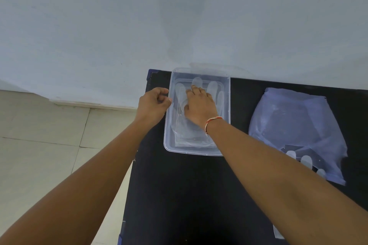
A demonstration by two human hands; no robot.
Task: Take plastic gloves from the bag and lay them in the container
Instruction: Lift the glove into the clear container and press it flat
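A clear rectangular plastic container stands on the black table near its far left corner. Thin translucent plastic gloves lie flat inside it, their fingertips toward the wall. My right hand rests palm down on the gloves inside the container, fingers spread. My left hand sits at the container's left rim with its fingers curled against the edge. To the right lies a bluish plastic bag, and several glove fingertips poke out of its near opening.
The black table ends just left of the container, with pale tiled floor beyond and below. A plain wall rises directly behind the table. A small scrap of clear plastic lies at the near right.
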